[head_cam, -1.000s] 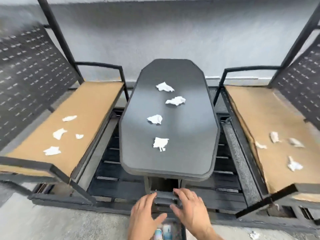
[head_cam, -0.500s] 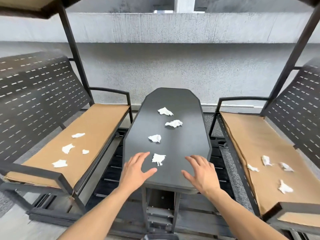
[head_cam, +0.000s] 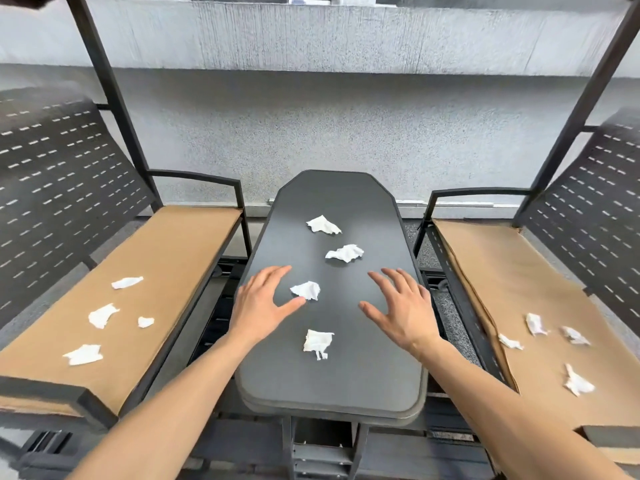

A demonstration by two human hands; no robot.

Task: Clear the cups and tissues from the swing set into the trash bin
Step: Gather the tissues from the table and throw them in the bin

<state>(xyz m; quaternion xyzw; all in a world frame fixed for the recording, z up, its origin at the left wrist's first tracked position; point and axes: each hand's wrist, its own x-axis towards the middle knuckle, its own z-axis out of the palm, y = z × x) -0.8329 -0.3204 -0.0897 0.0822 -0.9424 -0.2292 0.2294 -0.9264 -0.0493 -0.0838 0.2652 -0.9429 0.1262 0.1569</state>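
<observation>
Several crumpled white tissues lie along the dark centre table [head_cam: 374,382] of the swing set: a far one [head_cam: 322,225], a second [head_cam: 345,253], a third [head_cam: 306,290] and a near one [head_cam: 317,342]. My left hand [head_cam: 262,304] hovers over the table with fingers spread, its thumb tip right beside the third tissue. My right hand [head_cam: 401,308] is spread open to the right of that tissue, holding nothing. More tissues lie on the left seat [head_cam: 100,315] and on the right seat [head_cam: 536,323]. No cups or bin are in view.
Tan cushioned benches [head_cam: 173,258] flank the table, each with a dark slatted backrest and metal armrest [head_cam: 481,192]. Slanted frame posts [head_cam: 107,88] rise on both sides. A grey concrete wall stands behind.
The view has lifted from the base below the table. Both hands rose from there and moved forward over the tabletop, past the nearest tissue, to either side of the third one.
</observation>
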